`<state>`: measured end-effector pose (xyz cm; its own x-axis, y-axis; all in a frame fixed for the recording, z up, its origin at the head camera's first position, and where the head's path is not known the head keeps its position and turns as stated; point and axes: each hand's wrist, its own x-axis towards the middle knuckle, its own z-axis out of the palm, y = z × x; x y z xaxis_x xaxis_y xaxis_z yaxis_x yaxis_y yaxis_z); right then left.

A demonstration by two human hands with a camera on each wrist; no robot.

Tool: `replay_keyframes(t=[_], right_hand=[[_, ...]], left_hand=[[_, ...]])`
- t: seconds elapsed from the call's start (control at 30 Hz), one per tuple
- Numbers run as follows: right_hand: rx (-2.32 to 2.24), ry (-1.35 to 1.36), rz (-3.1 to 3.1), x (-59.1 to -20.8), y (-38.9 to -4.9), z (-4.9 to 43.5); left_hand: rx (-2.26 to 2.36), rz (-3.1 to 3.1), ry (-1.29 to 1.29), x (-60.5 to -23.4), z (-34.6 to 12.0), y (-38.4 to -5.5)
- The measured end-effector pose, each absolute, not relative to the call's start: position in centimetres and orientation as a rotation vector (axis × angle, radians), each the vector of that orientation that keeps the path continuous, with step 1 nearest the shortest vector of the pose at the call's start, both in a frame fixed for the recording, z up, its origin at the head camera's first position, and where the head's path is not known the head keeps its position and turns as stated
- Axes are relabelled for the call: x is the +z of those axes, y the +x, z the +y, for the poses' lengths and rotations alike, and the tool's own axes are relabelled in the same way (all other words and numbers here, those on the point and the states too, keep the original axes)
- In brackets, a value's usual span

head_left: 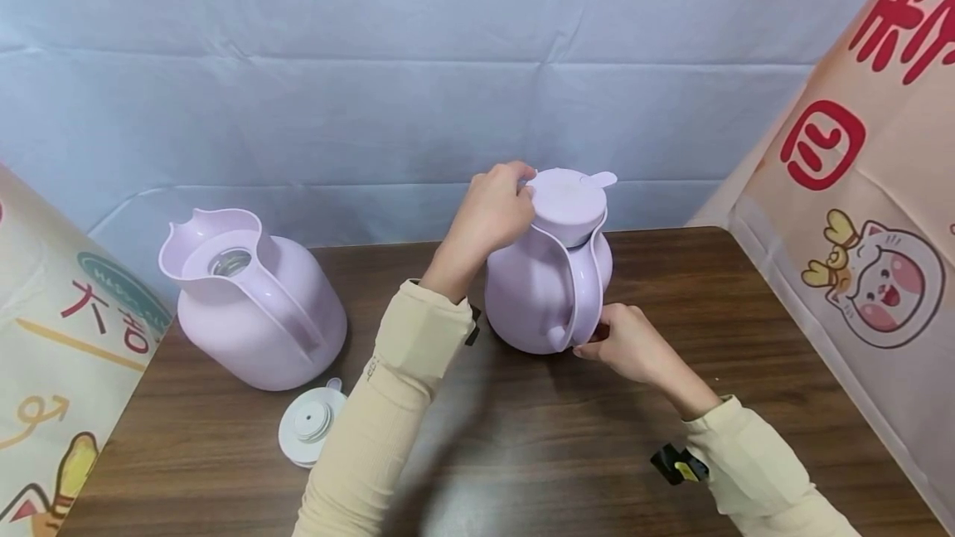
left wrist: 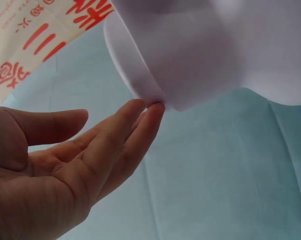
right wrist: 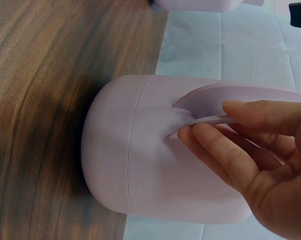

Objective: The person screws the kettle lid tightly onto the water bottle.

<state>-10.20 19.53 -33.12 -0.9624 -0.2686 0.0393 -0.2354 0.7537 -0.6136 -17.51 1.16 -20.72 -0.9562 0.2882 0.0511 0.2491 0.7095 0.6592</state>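
A pale lilac thermos jug [head_left: 525, 292] stands upright on the table with its lid [head_left: 565, 195] in the mouth and a small tab pointing right. My left hand [head_left: 494, 207] reaches up to the jug's top from the left. In the left wrist view, the straight fingertips [left wrist: 154, 109] touch the lid's edge, while the thumb is held apart. Low on the jug's back, my right hand [head_left: 630, 342] pinches the lower end of the handle [right wrist: 213, 120] between thumb and fingers.
A second lilac jug [head_left: 264, 317] without a lid stands at the left, its mouth uncovered. Its round white lid [head_left: 298, 429] lies upside down on the wooden table [head_left: 597, 462], beside my left sleeve. A pale cloth [head_left: 373, 106] hangs behind, with printed sheets at both sides.
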Motion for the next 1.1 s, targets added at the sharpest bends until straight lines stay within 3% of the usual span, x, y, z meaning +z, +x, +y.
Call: replay_keyframes(t=[0.6,1.1], right_hand=[[-0.994,-0.414,2.89,-33.3,-10.3,19.6],[-0.992,-0.442,2.892,-33.3,-10.4,19.7]], left_hand=[[1.144,2.801,0.477,-21.3,1.4,-18.8],[1.178,2.848,0.378,-20.5,0.7,-17.4]])
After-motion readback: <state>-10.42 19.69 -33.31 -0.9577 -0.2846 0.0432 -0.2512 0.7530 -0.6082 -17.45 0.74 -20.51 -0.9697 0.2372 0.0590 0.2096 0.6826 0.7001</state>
